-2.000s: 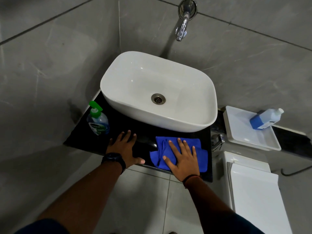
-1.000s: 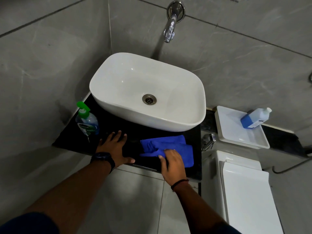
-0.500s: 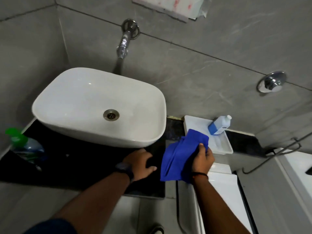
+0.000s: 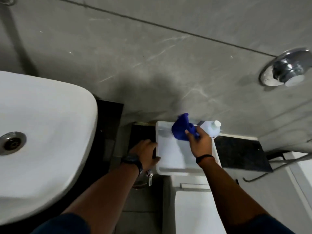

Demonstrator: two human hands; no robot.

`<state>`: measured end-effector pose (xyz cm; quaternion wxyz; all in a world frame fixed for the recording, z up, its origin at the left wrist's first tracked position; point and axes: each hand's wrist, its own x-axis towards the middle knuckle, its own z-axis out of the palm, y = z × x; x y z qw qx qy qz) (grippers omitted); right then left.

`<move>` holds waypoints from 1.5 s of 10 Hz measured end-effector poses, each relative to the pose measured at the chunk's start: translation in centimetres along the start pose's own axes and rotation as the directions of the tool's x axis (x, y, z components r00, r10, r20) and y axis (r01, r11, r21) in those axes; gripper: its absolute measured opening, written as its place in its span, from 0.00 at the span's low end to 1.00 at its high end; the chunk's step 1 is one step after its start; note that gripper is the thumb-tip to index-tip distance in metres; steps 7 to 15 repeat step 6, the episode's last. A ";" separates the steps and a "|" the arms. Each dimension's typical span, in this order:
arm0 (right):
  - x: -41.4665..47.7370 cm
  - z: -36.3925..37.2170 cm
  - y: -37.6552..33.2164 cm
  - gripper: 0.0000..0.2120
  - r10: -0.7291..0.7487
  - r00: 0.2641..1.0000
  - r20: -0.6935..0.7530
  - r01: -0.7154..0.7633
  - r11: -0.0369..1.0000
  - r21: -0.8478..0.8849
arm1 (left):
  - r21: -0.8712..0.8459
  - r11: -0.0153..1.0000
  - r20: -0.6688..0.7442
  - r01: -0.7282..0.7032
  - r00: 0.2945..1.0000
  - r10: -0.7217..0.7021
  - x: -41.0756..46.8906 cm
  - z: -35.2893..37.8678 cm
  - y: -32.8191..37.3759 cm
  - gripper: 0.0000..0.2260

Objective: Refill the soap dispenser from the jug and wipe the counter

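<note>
Beside the white oval washbasin (image 4: 42,146), to its right, a black polished stone desk (image 4: 241,152) runs along a wall of grey marbled tiles (image 4: 152,56) with thin dark grout lines. A white rectangular plastic tray (image 4: 173,156) sits on that desk, right of the basin. The left hand (image 4: 145,153), a dark watch (image 4: 133,162) on its wrist, lies against the tray's left rim, fingers curled onto the edge, steadying it. The right hand (image 4: 200,144), a dark band at the wrist, reaches over the tray's far end and grips a bunched blue cloth (image 4: 183,130), which hangs soft and crumpled above the tray's far left part. Just right of the cloth, at the tray's far right corner, lies the soap jug (image 4: 211,129), translucent with a white round cap. Farther right of the basin, a round chrome wall fitting (image 4: 287,68) juts from the tiles. Nearer than the tray is a white toilet cistern (image 4: 197,208).
</note>
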<state>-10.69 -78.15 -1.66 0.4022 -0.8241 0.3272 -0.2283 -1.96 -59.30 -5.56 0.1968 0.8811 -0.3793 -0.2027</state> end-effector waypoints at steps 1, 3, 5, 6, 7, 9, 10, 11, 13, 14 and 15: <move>1.0 1.5 4.4 0.09 -0.058 0.994 0.093 0.072 0.985 -0.155 | 0.062 0.998 0.024 0.002 1.000 -0.003 2.4 1.1 -0.3 0.35; -1.6 3.1 12.6 0.14 -0.013 0.862 0.507 0.255 0.875 -0.411 | 0.317 0.935 0.170 -0.159 0.979 0.109 4.8 4.5 -1.5 0.50; -1.8 1.5 10.9 0.23 0.091 0.732 0.675 0.343 0.808 -0.480 | 0.337 0.925 0.241 -0.174 0.966 0.094 5.1 5.6 -2.1 0.50; -1.5 1.5 9.2 0.25 0.095 0.725 0.682 0.414 0.731 -0.542 | 0.333 0.923 0.232 -0.191 0.966 0.117 4.7 3.6 -1.1 0.49; -1.5 1.5 9.2 0.25 0.095 0.725 0.682 0.414 0.731 -0.542 | 0.333 0.923 0.232 -0.191 0.966 0.117 4.7 3.6 -1.1 0.49; -1.5 1.5 9.2 0.25 0.095 0.725 0.682 0.414 0.731 -0.542 | 0.333 0.923 0.232 -0.191 0.966 0.117 4.7 3.6 -1.1 0.49; -1.5 1.5 9.2 0.25 0.095 0.725 0.682 0.414 0.731 -0.542 | 0.333 0.923 0.232 -0.191 0.966 0.117 4.7 3.6 -1.1 0.49; -1.5 1.5 9.2 0.25 0.095 0.725 0.682 0.414 0.731 -0.542 | 0.333 0.923 0.232 -0.191 0.966 0.117 4.7 3.6 -1.1 0.49; -1.5 1.5 9.2 0.25 0.095 0.725 0.682 0.414 0.731 -0.542 | 0.333 0.923 0.232 -0.191 0.966 0.117 4.7 3.6 -1.1 0.49; -1.5 1.5 9.2 0.25 0.095 0.725 0.682 0.414 0.731 -0.542 | 0.333 0.923 0.232 -0.191 0.966 0.117 4.7 3.6 -1.1 0.49; -1.5 1.5 9.2 0.25 0.095 0.725 0.682 0.414 0.731 -0.542 | 0.333 0.923 0.232 -0.191 0.966 0.117 4.7 3.6 -1.1 0.49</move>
